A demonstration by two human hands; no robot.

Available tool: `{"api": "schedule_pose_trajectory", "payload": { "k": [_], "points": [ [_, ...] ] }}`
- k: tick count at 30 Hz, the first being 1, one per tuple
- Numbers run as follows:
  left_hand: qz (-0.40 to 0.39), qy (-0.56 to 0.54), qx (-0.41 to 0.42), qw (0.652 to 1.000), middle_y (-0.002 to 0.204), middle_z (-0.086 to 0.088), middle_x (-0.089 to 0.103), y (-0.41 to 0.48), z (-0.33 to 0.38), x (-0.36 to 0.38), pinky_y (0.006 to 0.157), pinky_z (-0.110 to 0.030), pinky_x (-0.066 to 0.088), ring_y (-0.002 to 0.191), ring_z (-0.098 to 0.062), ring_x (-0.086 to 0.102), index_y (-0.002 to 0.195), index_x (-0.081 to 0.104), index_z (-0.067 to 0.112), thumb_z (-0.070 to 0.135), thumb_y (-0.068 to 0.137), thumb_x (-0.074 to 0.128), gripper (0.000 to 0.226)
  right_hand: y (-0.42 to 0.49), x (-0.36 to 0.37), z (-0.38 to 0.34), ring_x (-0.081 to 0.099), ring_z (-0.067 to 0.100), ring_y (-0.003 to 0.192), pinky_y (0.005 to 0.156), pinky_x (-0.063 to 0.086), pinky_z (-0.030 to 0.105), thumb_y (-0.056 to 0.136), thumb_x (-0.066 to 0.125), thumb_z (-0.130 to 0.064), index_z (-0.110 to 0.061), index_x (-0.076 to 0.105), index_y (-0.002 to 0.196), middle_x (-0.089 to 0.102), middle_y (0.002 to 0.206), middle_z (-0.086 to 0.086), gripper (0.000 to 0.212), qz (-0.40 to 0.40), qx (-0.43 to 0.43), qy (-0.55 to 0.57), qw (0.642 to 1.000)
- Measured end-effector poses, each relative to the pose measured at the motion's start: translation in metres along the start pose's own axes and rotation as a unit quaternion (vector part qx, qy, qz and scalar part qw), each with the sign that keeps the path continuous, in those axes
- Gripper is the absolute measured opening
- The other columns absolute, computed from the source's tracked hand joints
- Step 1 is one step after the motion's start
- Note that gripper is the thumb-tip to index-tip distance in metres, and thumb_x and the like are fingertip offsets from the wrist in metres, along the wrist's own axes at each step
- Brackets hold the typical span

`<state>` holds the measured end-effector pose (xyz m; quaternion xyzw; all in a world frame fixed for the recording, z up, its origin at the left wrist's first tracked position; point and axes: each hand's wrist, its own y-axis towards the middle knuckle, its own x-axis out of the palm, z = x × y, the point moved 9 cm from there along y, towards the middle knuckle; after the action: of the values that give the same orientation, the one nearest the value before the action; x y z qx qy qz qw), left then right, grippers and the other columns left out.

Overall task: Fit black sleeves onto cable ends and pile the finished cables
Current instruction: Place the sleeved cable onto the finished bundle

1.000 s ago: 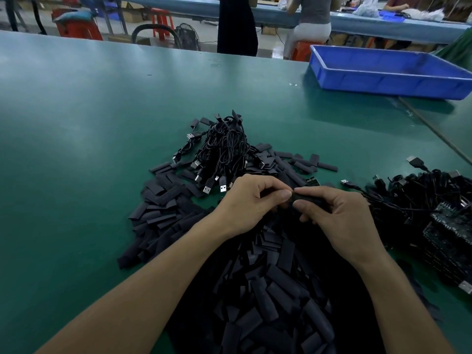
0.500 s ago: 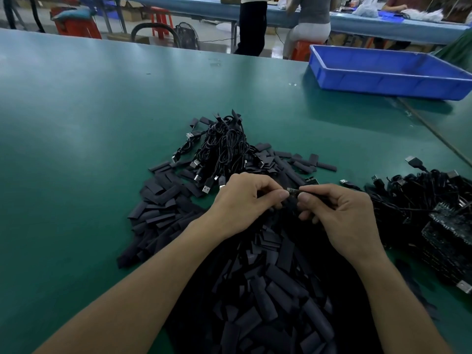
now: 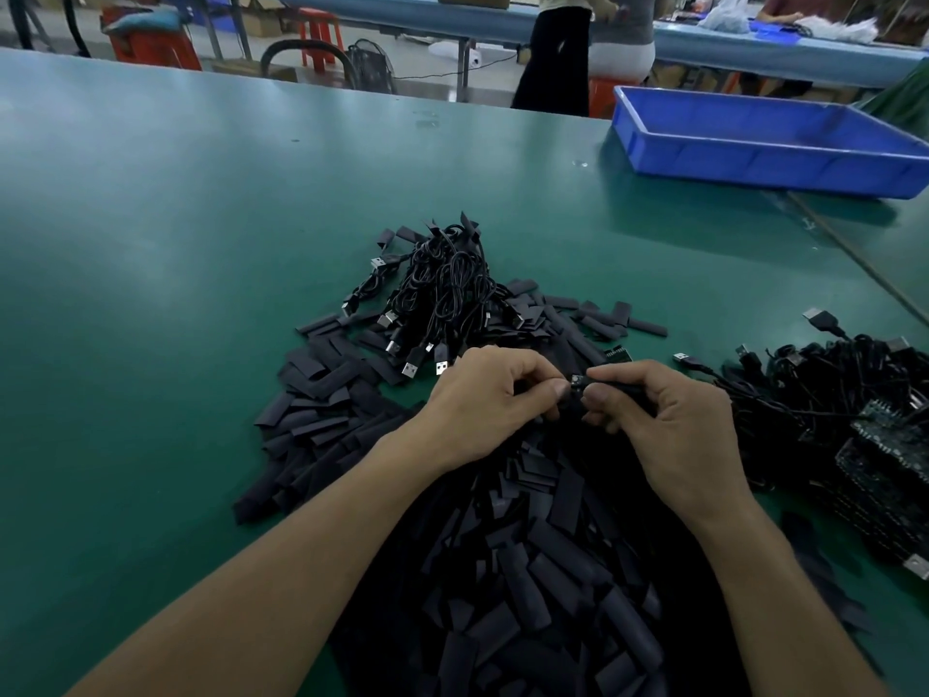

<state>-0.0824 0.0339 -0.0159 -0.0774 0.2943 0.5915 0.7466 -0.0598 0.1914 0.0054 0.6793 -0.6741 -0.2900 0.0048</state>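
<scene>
Pinching one cable end between left hand and right hand, fingers curled round it, above the heap of black sleeves. Just beyond, piled USB cables (another tangle at right).

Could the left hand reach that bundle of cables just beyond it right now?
Probably yes: the bundle lies just beyond the left hand, nothing between them. But that hand is pinching a cable end, so it must let go first.
</scene>
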Motion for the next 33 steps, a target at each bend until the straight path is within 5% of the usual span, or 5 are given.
{"api": "schedule_pose_trajectory", "payload": {
  "k": [12, 16, 22, 27, 33],
  "points": [
    [-0.017, 0.008, 0.001, 1.0, 0.073, 0.02, 0.071, 0.0, 0.0008, 0.0017, 0.077, -0.045, 0.055, 0.076, -0.003, 0.066, 0.086, 0.069, 0.037, 0.037, 0.094, 0.061, 0.011, 0.0014, 0.0016, 0.0056, 0.07, 0.009, 0.063, 0.061, 0.052, 0.015, 0.084, 0.076, -0.008, -0.031, 0.073, 0.093, 0.074, 0.075, -0.008, 0.025, -0.017, 0.017, 0.031, 0.999],
    [-0.013, 0.002, -0.006, 1.0, 0.069, 0.021, 0.07, 0.0, -0.0004, 0.0017, 0.067, -0.037, 0.053, 0.063, 0.003, 0.06, 0.082, 0.068, 0.038, 0.036, 0.093, 0.065, 0.012, 0.0008, 0.0022, 0.0076, 0.071, 0.01, 0.063, 0.058, 0.053, 0.015, 0.088, 0.072, -0.011, -0.032, 0.072, 0.09, 0.075, 0.076, -0.007, 0.021, -0.007, 0.024, 0.031, 0.999],
    [-0.012, -0.006, -0.025, 1.0, 0.067, 0.017, 0.07, 0.0002, -0.0022, 0.0011, 0.072, -0.048, 0.057, 0.062, -0.004, 0.062, 0.08, 0.069, 0.035, 0.037, 0.091, 0.066, 0.011, 0.0016, 0.0034, 0.0083, 0.072, 0.013, 0.065, 0.058, 0.053, 0.017, 0.083, 0.072, -0.021, -0.026, 0.073, 0.091, 0.076, 0.077, -0.003, 0.009, -0.019, 0.036, 0.071, 0.997],
    [-0.028, -0.014, -0.031, 0.999, 0.068, 0.016, 0.071, -0.0006, -0.0043, 0.0041, 0.076, -0.05, 0.056, 0.067, -0.009, 0.066, 0.083, 0.071, 0.03, 0.035, 0.09, 0.067, 0.01, 0.001, 0.0084, 0.0095, 0.072, 0.012, 0.067, 0.059, 0.053, 0.017, 0.077, 0.075, -0.027, -0.025, 0.074, 0.094, 0.076, 0.077, -0.005, 0.016, -0.047, 0.043, 0.063, 0.996],
    [-0.02, -0.021, -0.019, 0.999, 0.074, 0.014, 0.073, 0.0002, -0.0048, 0.0024, 0.078, -0.048, 0.057, 0.075, -0.007, 0.07, 0.088, 0.074, 0.026, 0.032, 0.093, 0.067, 0.011, 0.0009, 0.0026, 0.0054, 0.072, 0.007, 0.069, 0.063, 0.053, 0.016, 0.078, 0.081, -0.017, -0.034, 0.071, 0.1, 0.075, 0.08, -0.012, 0.03, 0.007, 0.027, 0.027, 0.999]
  ]
}}
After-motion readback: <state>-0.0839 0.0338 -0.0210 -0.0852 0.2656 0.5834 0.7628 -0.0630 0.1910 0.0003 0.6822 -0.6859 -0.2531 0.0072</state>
